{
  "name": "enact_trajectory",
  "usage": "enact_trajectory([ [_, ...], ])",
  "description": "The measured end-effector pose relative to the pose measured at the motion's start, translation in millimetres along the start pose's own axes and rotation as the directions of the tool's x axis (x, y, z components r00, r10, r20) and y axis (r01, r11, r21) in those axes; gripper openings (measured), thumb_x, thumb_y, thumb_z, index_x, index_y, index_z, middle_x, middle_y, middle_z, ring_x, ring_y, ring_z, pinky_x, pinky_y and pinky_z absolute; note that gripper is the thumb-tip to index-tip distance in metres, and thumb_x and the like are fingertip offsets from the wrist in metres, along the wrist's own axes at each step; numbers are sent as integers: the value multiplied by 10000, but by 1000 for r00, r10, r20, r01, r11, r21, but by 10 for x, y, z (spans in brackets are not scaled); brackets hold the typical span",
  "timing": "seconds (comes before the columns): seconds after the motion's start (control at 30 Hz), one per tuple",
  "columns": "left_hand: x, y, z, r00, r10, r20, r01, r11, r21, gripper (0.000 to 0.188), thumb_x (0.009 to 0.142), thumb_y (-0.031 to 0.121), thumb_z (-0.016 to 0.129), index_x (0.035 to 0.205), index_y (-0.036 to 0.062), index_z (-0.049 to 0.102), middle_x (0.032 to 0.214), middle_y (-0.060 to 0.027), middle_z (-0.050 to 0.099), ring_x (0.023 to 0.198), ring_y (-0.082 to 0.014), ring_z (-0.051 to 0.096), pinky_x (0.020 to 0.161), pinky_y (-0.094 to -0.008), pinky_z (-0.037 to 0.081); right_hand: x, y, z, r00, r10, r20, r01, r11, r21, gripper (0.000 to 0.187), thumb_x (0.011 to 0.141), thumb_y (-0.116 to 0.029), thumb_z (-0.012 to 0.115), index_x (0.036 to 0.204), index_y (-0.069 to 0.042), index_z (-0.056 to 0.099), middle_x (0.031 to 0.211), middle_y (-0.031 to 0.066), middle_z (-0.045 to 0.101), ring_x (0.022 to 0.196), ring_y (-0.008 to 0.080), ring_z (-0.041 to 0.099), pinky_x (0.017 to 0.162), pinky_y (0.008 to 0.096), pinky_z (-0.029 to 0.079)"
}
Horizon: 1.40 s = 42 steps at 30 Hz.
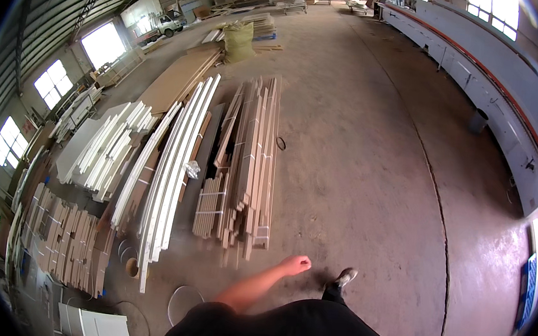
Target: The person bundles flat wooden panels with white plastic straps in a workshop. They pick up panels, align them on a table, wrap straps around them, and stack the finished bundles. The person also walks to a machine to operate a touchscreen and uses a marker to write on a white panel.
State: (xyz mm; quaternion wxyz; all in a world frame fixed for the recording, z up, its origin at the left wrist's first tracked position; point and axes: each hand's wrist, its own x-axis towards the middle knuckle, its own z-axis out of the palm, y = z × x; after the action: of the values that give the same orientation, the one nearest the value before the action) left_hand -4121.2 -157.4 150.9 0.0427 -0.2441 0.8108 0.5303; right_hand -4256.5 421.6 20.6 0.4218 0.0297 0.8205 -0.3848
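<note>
My left hand [297,264] swings out in front of my body with its fingers curled in, and nothing shows in it. It touches nothing. Just left of it on the floor lie bundles of long brown boards [253,166], held by pale straps. My right hand is out of view; only a bit of bare skin shows at the lower edge. One of my shoes [348,277] is on the concrete beside the left hand, in mid-stride or standing, I cannot tell which.
Long white strips [179,173] and more strapped brown boards [61,239] lie to the left. A big yellow-green sack [238,42] stands farther off. A long grey machine [476,71] runs along the right, with a dark bin [478,121] beside it. A truck [169,23] is at the far left.
</note>
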Motion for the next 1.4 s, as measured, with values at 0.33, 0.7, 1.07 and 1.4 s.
enact_trajectory([
  [0.33, 2268, -780, -684, 923, -350, 158, 346, 937, 54, 215, 955, 266, 639, 883, 78, 714, 723, -40, 663, 593, -156, 590, 586, -366, 492, 2817, -3701, -894, 973, -11, 230, 57, 979, -196, 221, 902, -266, 747, 1014, -76, 759, 816, 53, 732, 738, 176, 703, 586, 323, 544],
  [0.7, 3925, -488, -1697, 856, -453, -249, 490, 865, 108, 316, 918, 379, 675, 942, 79, 770, 841, -152, 732, 825, -351, 717, 744, -466, 553, 6412, -7694, -2290, 977, -201, -68, 199, 979, -44, 222, 845, -99, 718, 1064, -74, 744, 935, 27, 738, 764, 148, 660, 628, 335, 568],
  [1.07, 10377, 1185, -3754, 959, -236, -159, 233, 972, -37, 265, 978, 318, 672, 947, 55, 687, 791, -35, 696, 696, -137, 627, 682, -326, 528, 7930, -9594, -2473, 988, 157, 2, -156, 977, 147, 287, 843, -276, 836, 1015, -58, 767, 950, 51, 760, 820, 172, 729, 702, 363, 582],
  [1.4, 14665, 2654, -4860, 985, -170, -30, 159, 959, -237, 180, 979, 195, 644, 1100, 77, 705, 852, -68, 728, 725, -138, 661, 705, -314, 551, 11345, -10228, -2917, 980, 127, 153, -126, 992, -17, 447, 867, -380, 783, 1187, -68, 761, 980, 77, 764, 814, 218, 712, 733, 376, 589],
])
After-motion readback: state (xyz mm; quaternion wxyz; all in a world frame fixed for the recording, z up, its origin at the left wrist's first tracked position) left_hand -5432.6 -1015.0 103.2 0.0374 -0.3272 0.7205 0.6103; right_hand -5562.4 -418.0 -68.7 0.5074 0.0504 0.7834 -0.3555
